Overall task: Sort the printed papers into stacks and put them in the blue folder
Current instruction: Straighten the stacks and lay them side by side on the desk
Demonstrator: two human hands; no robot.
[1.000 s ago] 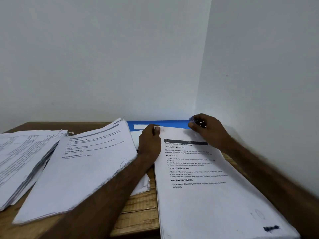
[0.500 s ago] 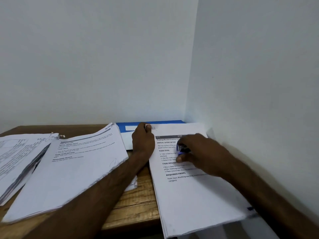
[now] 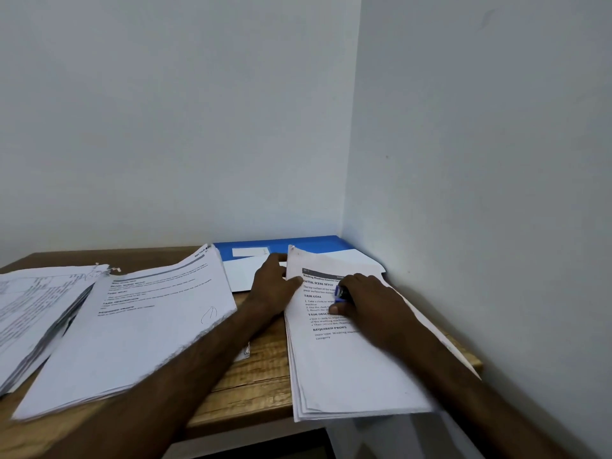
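One stack (image 3: 351,369) hdr "TASK GOAL", right hand (image 3: 371,299) atop w/ blue item (image 3: 339,293).

Both forearms outstretched, left hand (image 3: 271,283) flat, right hand (image 3: 364,299) curled around small blue object (image 3: 339,293).

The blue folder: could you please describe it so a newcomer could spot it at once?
Find the corner where the walls meet above the wooden table. The blue folder lies flat there, behind the right-hand paper stack. Alone among white sheets, it is coloured.
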